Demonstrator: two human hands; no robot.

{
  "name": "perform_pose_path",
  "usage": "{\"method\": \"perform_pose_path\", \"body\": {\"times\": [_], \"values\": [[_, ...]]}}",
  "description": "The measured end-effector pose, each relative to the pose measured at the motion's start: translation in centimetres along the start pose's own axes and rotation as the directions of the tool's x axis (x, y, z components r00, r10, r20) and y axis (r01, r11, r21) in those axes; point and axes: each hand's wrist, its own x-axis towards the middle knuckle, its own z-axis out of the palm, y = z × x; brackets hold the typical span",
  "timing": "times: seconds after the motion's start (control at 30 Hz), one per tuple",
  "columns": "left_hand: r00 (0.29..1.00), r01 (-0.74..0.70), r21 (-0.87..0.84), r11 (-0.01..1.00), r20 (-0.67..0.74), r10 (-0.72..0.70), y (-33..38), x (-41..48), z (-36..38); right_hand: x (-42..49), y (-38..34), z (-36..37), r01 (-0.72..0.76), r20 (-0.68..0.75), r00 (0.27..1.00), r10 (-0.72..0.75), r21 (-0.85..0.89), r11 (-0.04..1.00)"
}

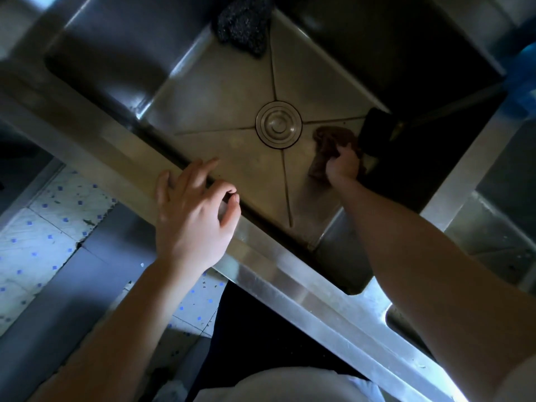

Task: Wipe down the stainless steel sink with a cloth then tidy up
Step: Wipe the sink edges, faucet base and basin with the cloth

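A deep stainless steel sink [220, 91] fills the middle of the head view, with a round drain [278, 123] at its centre. My right hand [343, 165] reaches down into the basin and is shut on a brown cloth [330, 139], pressed on the sink floor just right of the drain. My left hand [191, 213] rests over the sink's near rim [121, 152], fingers apart, holding nothing.
A dark steel-wool scourer [242, 27] lies at the sink's far corner. A black object [375, 132] stands against the right wall beside the cloth. Something blue [522, 82] sits past the right rim. A second basin [499, 227] lies to the right. Tiled floor [43, 242] shows lower left.
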Motion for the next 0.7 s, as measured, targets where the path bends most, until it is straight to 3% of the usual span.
{"method": "perform_pose_path", "body": {"times": [0.1,0.17,0.23,0.33,0.43,0.5,0.6,0.7], "values": [[0.999,-0.008,0.008,1.0,-0.032,0.008,0.0,-0.1,0.1,-2.0,1.4,0.2,-0.038,-0.021,0.999,0.037,-0.046,0.998],[0.999,-0.009,0.009,1.0,-0.044,0.009,-0.1,-0.1,0.1,-3.9,1.9,0.5,-0.004,0.009,1.0,0.005,-0.177,0.984],[0.998,-0.011,0.008,1.0,-0.055,0.011,-0.2,-0.1,0.2,-5.8,2.2,0.7,0.129,0.114,0.989,-0.091,-0.385,0.914],[0.999,-0.007,0.013,1.0,-0.053,0.007,-0.3,-0.1,0.3,-7.5,2.3,0.5,0.371,0.341,0.919,-0.197,-0.581,0.725],[0.999,-0.014,0.018,1.0,-0.05,0.015,-0.4,-0.1,0.3,-8.3,2.3,0.0,0.469,0.459,0.867,-0.192,-0.624,0.625],[0.998,-0.017,0.019,1.0,-0.054,0.018,-0.4,-0.1,0.3,-8.5,2.1,-0.5,0.437,0.405,0.892,-0.199,-0.666,0.605],[0.998,-0.002,0.021,1.0,-0.055,0.003,-0.2,0.0,0.3,-8.1,1.1,-1.2,0.337,0.355,0.93,-0.097,-0.714,0.614],[0.999,0.002,0.02,1.0,-0.053,-0.001,-0.1,0.0,0.1,-7.9,0.8,-1.0,0.449,0.48,0.872,-0.097,-0.705,0.549]]}}
